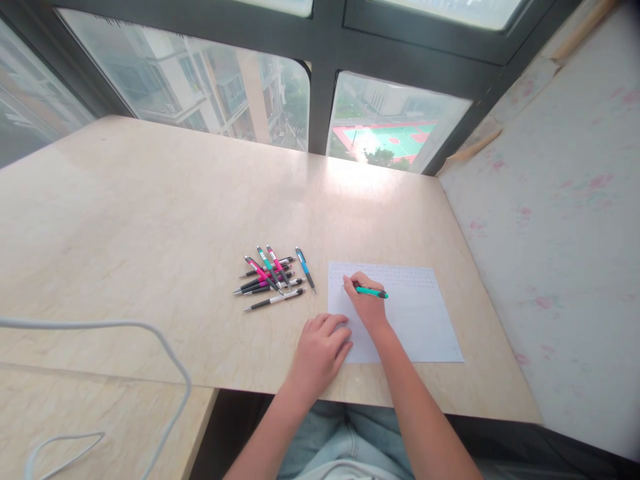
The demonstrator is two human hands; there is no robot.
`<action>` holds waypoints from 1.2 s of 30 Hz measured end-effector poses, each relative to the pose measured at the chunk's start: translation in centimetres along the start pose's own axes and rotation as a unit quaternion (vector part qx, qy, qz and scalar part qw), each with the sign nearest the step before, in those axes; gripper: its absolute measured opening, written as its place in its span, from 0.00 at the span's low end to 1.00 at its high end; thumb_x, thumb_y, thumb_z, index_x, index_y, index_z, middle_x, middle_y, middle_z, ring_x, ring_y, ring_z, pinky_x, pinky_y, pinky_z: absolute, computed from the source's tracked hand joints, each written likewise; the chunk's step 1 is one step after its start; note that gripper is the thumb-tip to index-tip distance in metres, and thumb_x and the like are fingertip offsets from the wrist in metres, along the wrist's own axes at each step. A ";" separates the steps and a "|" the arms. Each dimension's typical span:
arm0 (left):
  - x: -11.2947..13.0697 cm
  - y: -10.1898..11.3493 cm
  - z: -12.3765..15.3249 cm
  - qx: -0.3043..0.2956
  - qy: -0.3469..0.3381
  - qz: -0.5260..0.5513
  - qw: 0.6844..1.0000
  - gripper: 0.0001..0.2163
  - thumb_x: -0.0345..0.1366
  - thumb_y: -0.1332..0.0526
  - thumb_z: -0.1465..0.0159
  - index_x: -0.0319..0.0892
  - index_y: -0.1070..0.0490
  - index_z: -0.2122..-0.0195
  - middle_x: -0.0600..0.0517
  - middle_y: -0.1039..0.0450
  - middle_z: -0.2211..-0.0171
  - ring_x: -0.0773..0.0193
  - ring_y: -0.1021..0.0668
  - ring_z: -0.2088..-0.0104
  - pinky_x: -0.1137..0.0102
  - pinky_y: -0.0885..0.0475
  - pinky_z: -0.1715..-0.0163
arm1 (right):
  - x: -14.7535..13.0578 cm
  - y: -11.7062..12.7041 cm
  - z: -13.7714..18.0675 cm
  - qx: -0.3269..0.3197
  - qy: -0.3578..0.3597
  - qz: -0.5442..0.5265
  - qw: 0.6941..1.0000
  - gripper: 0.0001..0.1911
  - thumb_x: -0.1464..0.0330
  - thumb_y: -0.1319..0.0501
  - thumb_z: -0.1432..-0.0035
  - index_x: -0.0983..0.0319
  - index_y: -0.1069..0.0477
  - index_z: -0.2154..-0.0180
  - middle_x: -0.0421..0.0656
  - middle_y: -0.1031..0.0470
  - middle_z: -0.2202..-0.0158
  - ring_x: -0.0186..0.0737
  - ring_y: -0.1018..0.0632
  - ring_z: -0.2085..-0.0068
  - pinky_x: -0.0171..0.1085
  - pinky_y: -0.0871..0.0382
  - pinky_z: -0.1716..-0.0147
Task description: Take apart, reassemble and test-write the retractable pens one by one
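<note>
Your right grip (369,303) pinches a slim green-and-black pen (373,292) over a white rectangular paper sheet (417,327) on the beige marbled surface (190,213), while your left hand (321,345) lies loosely spread across the sheet's lower-left edge.

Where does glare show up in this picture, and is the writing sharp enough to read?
In the head view, glare whitens the desk below the window and part of the sports court outside; in the head view, the handwriting on the paper is too small and soft to read.
</note>
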State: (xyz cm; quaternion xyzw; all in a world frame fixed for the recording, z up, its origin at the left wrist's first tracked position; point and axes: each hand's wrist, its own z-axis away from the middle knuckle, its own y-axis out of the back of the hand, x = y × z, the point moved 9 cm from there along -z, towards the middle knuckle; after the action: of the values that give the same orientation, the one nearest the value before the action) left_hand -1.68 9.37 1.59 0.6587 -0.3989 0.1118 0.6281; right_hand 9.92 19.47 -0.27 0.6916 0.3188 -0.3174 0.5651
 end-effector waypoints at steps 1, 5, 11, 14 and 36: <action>0.0 0.0 0.0 0.002 -0.001 0.000 1.000 0.05 0.31 0.40 0.37 0.46 0.27 0.62 0.48 0.26 0.52 0.53 0.28 0.53 0.57 0.34 0.55 | 0.0 0.0 0.0 0.001 0.001 0.006 1.000 0.19 0.56 0.45 0.41 0.59 0.39 0.79 0.36 0.36 0.82 0.33 0.37 0.79 0.32 0.41 0.77; 0.1 -0.1 0.1 0.000 -0.010 -0.010 1.000 0.05 0.32 0.40 0.37 0.46 0.27 0.61 0.48 0.26 0.52 0.53 0.28 0.53 0.57 0.34 0.55 | 0.0 -0.1 0.0 0.007 0.010 0.030 0.999 0.20 0.56 0.46 0.40 0.59 0.40 0.80 0.35 0.39 0.84 0.32 0.40 0.80 0.31 0.44 0.78; 0.0 -0.2 0.1 -0.006 -0.004 -0.023 1.000 0.05 0.32 0.41 0.36 0.46 0.27 0.61 0.49 0.27 0.51 0.54 0.28 0.53 0.57 0.33 0.54 | -0.3 0.1 0.0 0.033 0.028 0.059 0.997 0.20 0.57 0.47 0.39 0.59 0.41 0.80 0.33 0.42 0.85 0.31 0.42 0.81 0.31 0.46 0.79; -0.1 -0.2 0.1 -0.008 -0.003 -0.024 1.000 0.04 0.32 0.41 0.36 0.47 0.28 0.61 0.49 0.27 0.51 0.54 0.28 0.53 0.57 0.33 0.54 | -0.3 0.1 0.1 0.031 0.030 0.065 0.997 0.20 0.57 0.47 0.39 0.59 0.41 0.80 0.33 0.42 0.85 0.31 0.42 0.81 0.31 0.47 0.79; -0.1 -0.1 0.2 0.003 -0.003 -0.022 1.000 0.05 0.32 0.40 0.36 0.46 0.27 0.61 0.49 0.26 0.52 0.55 0.27 0.54 0.57 0.32 0.54 | 0.5 0.4 0.0 0.042 0.023 0.020 0.999 0.18 0.61 0.47 0.40 0.59 0.43 0.79 0.33 0.43 0.83 0.31 0.43 0.80 0.32 0.48 0.78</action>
State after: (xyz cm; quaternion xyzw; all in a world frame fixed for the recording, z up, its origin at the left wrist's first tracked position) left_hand -1.69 9.24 1.41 0.6695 -0.3859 0.0966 0.6273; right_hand 10.52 19.42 -0.46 0.7281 0.3044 -0.3028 0.5344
